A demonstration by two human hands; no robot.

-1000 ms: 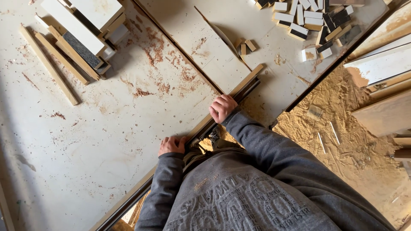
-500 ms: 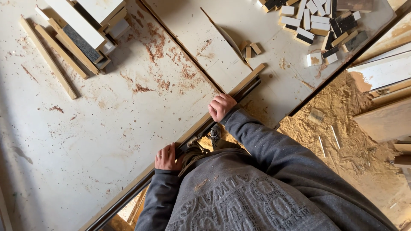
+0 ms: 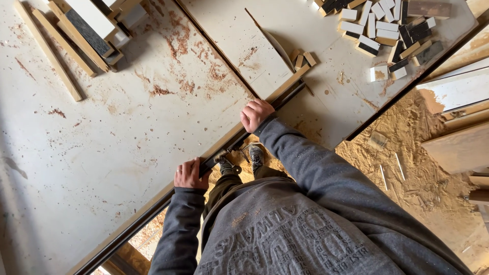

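I stand at the near edge of a big white saw table (image 3: 102,147) dusted with reddish sawdust. My left hand (image 3: 190,174) curls over the table's dark metal edge rail (image 3: 153,209). My right hand (image 3: 254,114) is closed on the same edge farther right, beside a long thin wooden strip (image 3: 285,84) that lies along it. The strip's far end reaches a round saw blade (image 3: 275,43) standing out of the table top. Three small wood offcuts (image 3: 301,57) lie right next to the blade.
Long wooden strips and white-faced boards (image 3: 76,30) are piled at the table's far left. A heap of several small cut blocks (image 3: 387,25) sits at the far right. The floor (image 3: 407,153) on the right is deep in sawdust, with boards (image 3: 458,102) leaning there.
Both hands slid left and away along the table edge. The table's sliding part and the strip moved toward the blade, and my feet came into view below the edge.
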